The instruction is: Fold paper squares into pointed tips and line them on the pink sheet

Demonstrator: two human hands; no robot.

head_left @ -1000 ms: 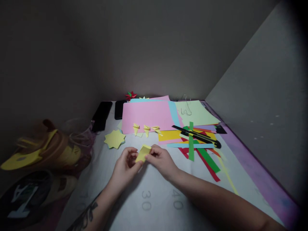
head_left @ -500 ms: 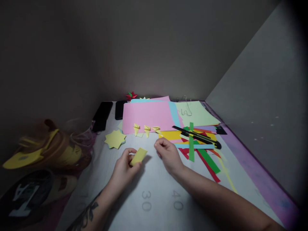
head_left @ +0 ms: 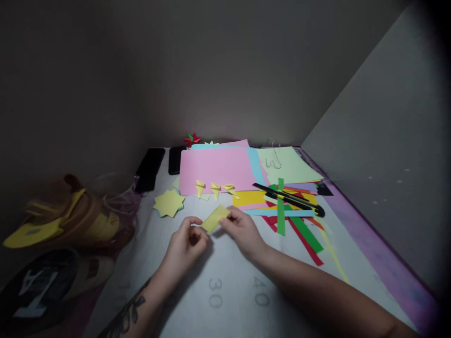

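Observation:
A small yellow paper piece (head_left: 214,219) is pinched at its right end between the thumb and fingers of my right hand (head_left: 244,232). Close to the paper's left end is my left hand (head_left: 186,244), its fingers curled with a gap between thumb and index; it holds nothing that I can see. Beyond the hands, three folded yellow pieces (head_left: 215,189) lie along the front edge of a pink sheet (head_left: 216,166). A yellow eight-pointed paper star (head_left: 168,203) rests to the left.
Black cutters (head_left: 299,201) lie on coloured strips (head_left: 281,211) at right. Behind are a pale green sheet (head_left: 287,164), a red paper star (head_left: 192,139) and two dark phones (head_left: 151,163). Brown and yellow items (head_left: 77,216) stand at left.
The yellow paper has passed from my left hand to my right hand and moved up and right. My right hand has come slightly lower and now grips it.

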